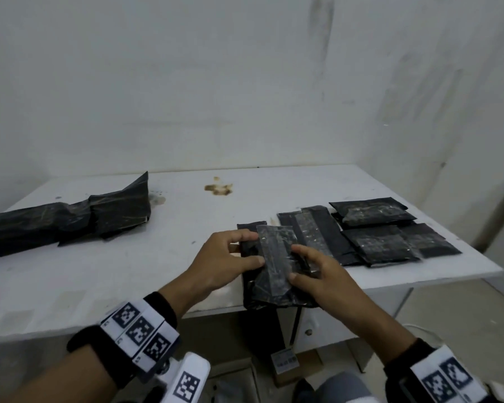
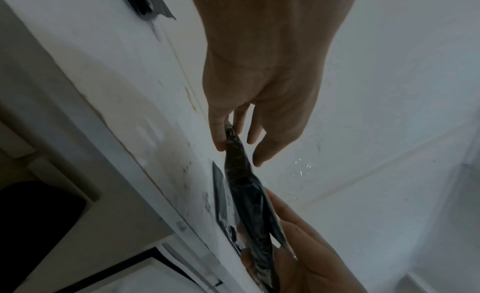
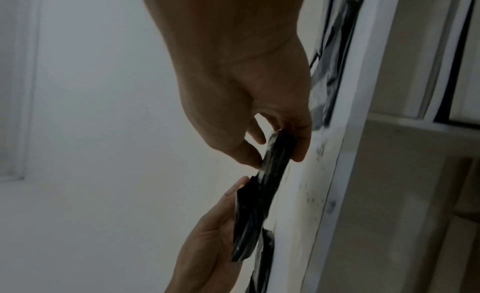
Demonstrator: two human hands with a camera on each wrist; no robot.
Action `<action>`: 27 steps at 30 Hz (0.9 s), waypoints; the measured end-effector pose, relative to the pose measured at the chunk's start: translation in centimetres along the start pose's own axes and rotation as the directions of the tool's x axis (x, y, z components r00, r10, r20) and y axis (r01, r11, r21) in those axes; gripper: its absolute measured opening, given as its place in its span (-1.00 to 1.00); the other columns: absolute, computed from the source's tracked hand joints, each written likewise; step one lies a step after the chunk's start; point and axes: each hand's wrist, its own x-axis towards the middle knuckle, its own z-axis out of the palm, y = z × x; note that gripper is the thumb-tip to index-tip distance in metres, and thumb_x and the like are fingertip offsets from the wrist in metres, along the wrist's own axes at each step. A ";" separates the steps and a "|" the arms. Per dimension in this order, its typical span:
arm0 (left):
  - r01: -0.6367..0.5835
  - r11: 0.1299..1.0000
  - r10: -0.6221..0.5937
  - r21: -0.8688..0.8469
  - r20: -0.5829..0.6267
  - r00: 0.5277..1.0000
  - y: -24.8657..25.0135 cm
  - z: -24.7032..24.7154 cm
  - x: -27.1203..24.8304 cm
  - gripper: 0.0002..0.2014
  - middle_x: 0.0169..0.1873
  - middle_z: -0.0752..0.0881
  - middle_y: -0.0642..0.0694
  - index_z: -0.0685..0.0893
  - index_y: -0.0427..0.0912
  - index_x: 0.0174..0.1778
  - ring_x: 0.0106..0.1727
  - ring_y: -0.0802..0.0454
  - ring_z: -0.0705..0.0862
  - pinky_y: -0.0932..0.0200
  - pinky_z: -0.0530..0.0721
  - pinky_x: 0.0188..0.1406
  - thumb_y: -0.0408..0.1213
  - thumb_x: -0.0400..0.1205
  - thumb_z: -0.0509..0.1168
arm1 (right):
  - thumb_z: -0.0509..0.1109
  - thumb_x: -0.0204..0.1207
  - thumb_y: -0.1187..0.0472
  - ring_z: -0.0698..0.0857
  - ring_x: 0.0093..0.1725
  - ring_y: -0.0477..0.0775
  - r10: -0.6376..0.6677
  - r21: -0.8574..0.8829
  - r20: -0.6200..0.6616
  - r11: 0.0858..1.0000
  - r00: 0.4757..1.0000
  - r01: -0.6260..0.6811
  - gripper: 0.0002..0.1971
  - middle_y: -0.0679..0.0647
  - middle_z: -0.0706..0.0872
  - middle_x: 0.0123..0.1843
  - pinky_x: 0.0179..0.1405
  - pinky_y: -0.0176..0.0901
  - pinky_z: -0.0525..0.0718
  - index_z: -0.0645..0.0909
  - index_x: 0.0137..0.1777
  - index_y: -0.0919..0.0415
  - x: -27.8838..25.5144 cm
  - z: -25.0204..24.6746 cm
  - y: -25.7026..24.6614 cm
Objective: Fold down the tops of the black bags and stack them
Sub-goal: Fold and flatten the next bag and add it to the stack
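I hold a small black bag (image 1: pixel 274 263) with a shiny clear strip just above the table's front edge, both hands on it. My left hand (image 1: pixel 230 257) pinches its left side between thumb and fingers. On the bag's right side my right hand (image 1: pixel 312 271) grips with thumb on top. In the left wrist view the bag (image 2: pixel 241 184) shows edge-on, pinched by my left hand (image 2: pixel 233 137). Seen from the right wrist, the bag (image 3: pixel 270 174) sits between thumb and fingers of my right hand (image 3: pixel 275 151). More black bags (image 1: pixel 376 231) lie overlapping at the right.
A long bundle of black plastic (image 1: pixel 70 222) lies at the table's back left. The white table (image 1: pixel 128 257) has a brown stain (image 1: pixel 218 189) near the wall. Boxes (image 1: pixel 285 365) and a person's knee sit below the front edge.
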 end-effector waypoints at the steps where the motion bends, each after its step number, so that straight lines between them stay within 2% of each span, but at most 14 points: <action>1: -0.012 1.000 0.012 0.027 0.021 1.000 0.3 0.8 0.5 -0.53 0.23 0.70 0.17 0.75 -0.03 0.30 0.17 0.22 0.70 0.32 0.71 0.03 -0.31 0.46 0.63 | 0.46 0.63 0.19 0.69 0.33 -0.03 0.003 -0.024 -0.006 1.000 1.000 -0.004 -0.41 -0.09 0.61 0.46 0.36 0.05 0.69 0.40 0.63 -0.06 0.1 -1.0 0.2; 5: -0.043 0.992 0.030 0.121 0.110 0.994 1.2 3.7 3.0 -0.36 0.49 0.52 0.10 0.68 -0.07 0.45 0.31 0.17 0.61 0.26 0.56 0.18 -0.25 0.42 0.67 | 0.43 0.65 0.21 0.59 0.44 -0.02 0.000 -0.124 -0.022 0.992 1.000 -0.003 -0.41 -0.06 0.52 0.55 0.44 0.01 0.61 0.38 0.65 -0.01 1.0 -4.7 0.5; 6: -0.047 0.991 0.031 0.125 0.127 0.991 1.5 4.3 3.7 -0.33 0.52 0.50 0.09 0.66 -0.09 0.47 0.31 0.17 0.59 0.28 0.54 0.17 -0.25 0.41 0.68 | 0.42 0.66 0.23 0.58 0.43 -0.04 -0.011 -0.163 -0.027 0.987 1.000 0.006 -0.44 -0.07 0.52 0.54 0.41 -0.10 0.61 0.40 0.64 0.02 1.3 -5.5 0.6; 8: -0.054 0.990 0.036 0.133 0.136 0.990 2.1 5.5 4.9 -0.33 0.47 0.52 0.09 0.66 -0.12 0.46 0.28 0.17 0.57 0.29 0.54 0.15 -0.28 0.40 0.68 | 0.38 0.67 0.29 0.56 0.33 -0.09 -0.037 -0.237 -0.026 0.971 0.999 0.029 -0.52 -0.12 0.55 0.38 0.22 -0.47 0.53 0.46 0.58 0.07 2.0 -6.8 0.2; 9: -0.046 0.991 0.028 0.127 0.137 0.990 2.4 6.0 5.5 -0.34 0.41 0.53 0.11 0.66 -0.14 0.45 0.29 0.14 0.57 0.27 0.57 0.18 -0.30 0.40 0.68 | 0.37 0.68 0.32 0.55 0.32 -0.08 -0.047 -0.268 -0.029 0.963 0.998 0.038 -0.54 -0.14 0.53 0.30 0.13 -0.59 0.47 0.49 0.55 0.08 2.4 -7.3 0.1; 10: -0.033 0.991 0.015 0.126 0.141 0.990 2.6 6.4 6.4 -0.34 0.38 0.54 0.11 0.67 -0.16 0.44 0.32 0.10 0.58 0.20 0.61 0.25 -0.31 0.40 0.68 | 0.36 0.68 0.33 0.54 0.34 -0.05 -0.054 -0.299 -0.035 0.953 0.998 0.041 -0.55 -0.11 0.52 0.28 0.08 -0.62 0.43 0.50 0.55 0.11 2.9 -7.8 0.0; 13: -0.016 0.985 -0.010 0.174 0.145 0.989 3.0 7.5 8.5 -0.36 0.36 0.63 0.10 0.70 -0.18 0.40 0.41 -0.02 0.62 0.00 0.63 0.41 -0.29 0.38 0.69 | 0.34 0.69 0.32 0.51 0.48 0.09 -0.052 -0.362 -0.035 0.932 0.998 0.036 -0.56 0.09 0.54 0.47 0.08 -0.45 0.39 0.50 0.56 0.15 4.8 -9.0 0.1; 15: -0.013 0.977 -0.023 0.215 0.166 0.986 2.8 8.1 10.0 -0.36 0.41 0.64 0.04 0.71 -0.15 0.40 0.44 -0.02 0.60 -0.01 0.61 0.43 -0.20 0.38 0.69 | 0.32 0.69 0.30 0.48 0.53 0.15 -0.041 -0.399 -0.032 0.917 0.999 0.025 -0.57 0.11 0.52 0.50 0.16 -0.37 0.39 0.51 0.55 0.17 6.3 -9.5 0.4; 16: -0.015 0.972 -0.029 0.234 0.181 0.983 2.9 8.3 10.6 -0.39 0.38 0.63 0.08 0.70 -0.14 0.40 0.42 0.03 0.60 0.08 0.59 0.38 -0.20 0.42 0.67 | 0.31 0.67 0.30 0.51 0.49 0.19 -0.042 -0.422 -0.030 0.906 0.999 0.026 -0.60 0.10 0.54 0.45 0.24 -0.27 0.45 0.55 0.50 0.15 7.2 -9.7 0.8; 18: -0.017 0.962 -0.043 0.274 0.211 0.977 2.7 8.7 11.6 -0.46 0.23 0.59 0.16 0.68 -0.15 0.42 0.28 0.11 0.58 0.28 0.53 0.15 -0.26 0.50 0.60 | 0.30 0.64 0.27 0.59 0.33 0.20 -0.038 -0.473 -0.011 0.881 0.999 0.028 -0.70 0.09 0.60 0.30 0.24 -0.09 0.56 0.63 0.34 0.14 8.9 -9.8 1.9; 21: -0.029 0.939 -0.057 0.343 0.239 0.969 1.9 9.1 12.7 -0.52 0.17 0.57 0.14 0.67 -0.15 0.41 0.22 0.14 0.57 0.55 0.46 -0.17 -0.29 0.55 0.56 | 0.27 0.63 0.23 0.59 0.23 0.21 0.002 -0.533 0.014 0.846 1.000 0.006 -0.74 0.11 0.57 0.23 0.26 0.10 0.62 0.60 0.29 0.17 11.0 -9.4 3.9; 23: -0.028 0.923 -0.079 0.383 0.263 0.962 1.1 9.3 13.2 -0.52 0.19 0.54 0.17 0.65 -0.12 0.43 0.23 0.19 0.55 0.68 0.38 -0.26 -0.28 0.57 0.54 | 0.25 0.64 0.18 0.58 0.24 0.26 0.022 -0.573 0.013 0.819 1.000 -0.011 -0.72 0.12 0.53 0.24 0.27 0.17 0.63 0.55 0.33 0.16 11.9 -8.9 5.3; 25: -0.049 0.905 -0.082 0.422 0.288 0.954 0.7 9.3 13.6 -0.49 0.18 0.48 0.20 0.62 -0.08 0.48 0.22 0.26 0.47 0.73 0.37 -0.31 -0.25 0.59 0.52 | 0.22 0.67 0.15 0.54 0.32 0.33 0.035 -0.612 0.022 0.791 0.999 -0.014 -0.66 0.16 0.48 0.34 0.31 0.20 0.60 0.48 0.41 0.17 12.5 -8.5 6.4; 27: -0.061 0.883 -0.086 0.465 0.288 0.954 0.7 9.3 13.9 -0.49 0.17 0.48 0.22 0.62 -0.03 0.48 0.22 0.26 0.46 0.66 0.40 -0.16 -0.16 0.59 0.52 | 0.20 0.68 0.13 0.50 0.37 0.38 0.050 -0.624 0.023 0.781 0.998 -0.025 -0.65 0.21 0.42 0.43 0.34 0.21 0.58 0.44 0.44 0.16 12.7 -8.4 6.9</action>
